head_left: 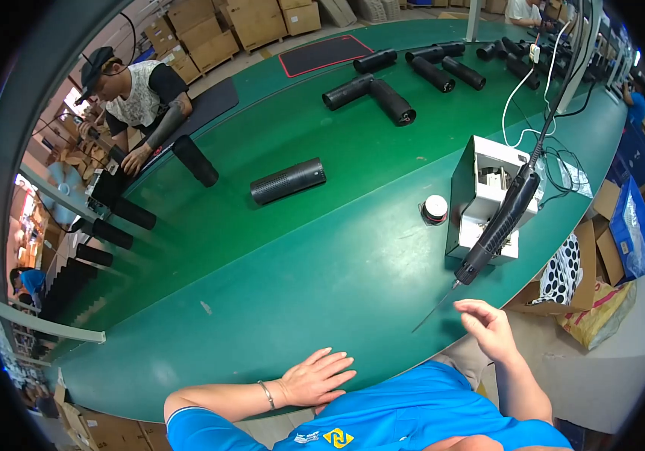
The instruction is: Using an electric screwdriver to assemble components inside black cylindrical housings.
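My left hand (316, 378) lies palm down at the table's near edge, fingers spread, with nothing in it. My right hand (491, 331) is raised by the edge at the right; its thumb stands apart from the bent fingers and it holds nothing. Just beyond it hangs a black electric screwdriver (499, 225), its long thin bit pointing down toward the table, apart from the hand. Behind the screwdriver stands a pale grey boxy device (461, 180) with open metal parts. To its left is a small round container with a white top (435, 208).
A black perforated cylinder (288, 182) lies mid-table on the green surface (300, 278). Several more black cylinders (392, 102) lie at the far side and along the left. Across the table a co-worker (138, 98) handles parts. Cartons and bags (600, 301) stand right of the table.
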`<action>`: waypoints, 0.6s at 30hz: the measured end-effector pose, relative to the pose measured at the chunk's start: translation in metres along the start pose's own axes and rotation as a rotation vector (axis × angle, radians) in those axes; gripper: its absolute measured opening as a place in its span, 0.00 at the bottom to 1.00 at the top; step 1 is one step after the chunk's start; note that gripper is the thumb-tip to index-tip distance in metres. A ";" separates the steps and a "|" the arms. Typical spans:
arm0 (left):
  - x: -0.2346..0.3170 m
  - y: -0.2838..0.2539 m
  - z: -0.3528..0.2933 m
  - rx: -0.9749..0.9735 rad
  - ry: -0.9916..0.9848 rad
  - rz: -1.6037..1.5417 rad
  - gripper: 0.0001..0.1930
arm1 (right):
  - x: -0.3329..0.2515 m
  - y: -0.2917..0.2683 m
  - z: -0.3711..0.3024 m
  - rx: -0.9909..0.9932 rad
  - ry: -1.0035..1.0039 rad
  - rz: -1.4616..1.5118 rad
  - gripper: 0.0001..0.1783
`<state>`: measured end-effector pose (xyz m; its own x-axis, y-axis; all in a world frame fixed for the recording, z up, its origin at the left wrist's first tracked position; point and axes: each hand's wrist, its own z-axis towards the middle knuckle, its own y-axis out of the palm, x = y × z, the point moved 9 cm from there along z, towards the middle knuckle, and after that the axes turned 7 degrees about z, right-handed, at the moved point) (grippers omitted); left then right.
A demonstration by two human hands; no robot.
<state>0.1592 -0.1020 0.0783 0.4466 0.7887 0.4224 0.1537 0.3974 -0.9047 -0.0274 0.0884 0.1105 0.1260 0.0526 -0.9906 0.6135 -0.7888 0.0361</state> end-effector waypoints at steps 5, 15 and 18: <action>0.003 0.006 0.001 -0.042 -0.023 0.066 0.20 | 0.044 -0.048 0.005 0.319 -0.053 -0.392 0.16; 0.002 0.008 0.002 -0.070 0.004 0.131 0.21 | 0.030 0.001 0.020 0.275 -0.459 -1.190 0.24; 0.002 0.009 -0.001 -0.055 0.013 0.111 0.21 | 0.034 0.004 0.018 0.249 -0.466 -1.244 0.25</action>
<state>0.1622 -0.0968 0.0712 0.4754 0.8201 0.3187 0.1502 0.2813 -0.9478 -0.0349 0.0756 0.0745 -0.7098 0.6360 -0.3028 -0.0365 -0.4625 -0.8859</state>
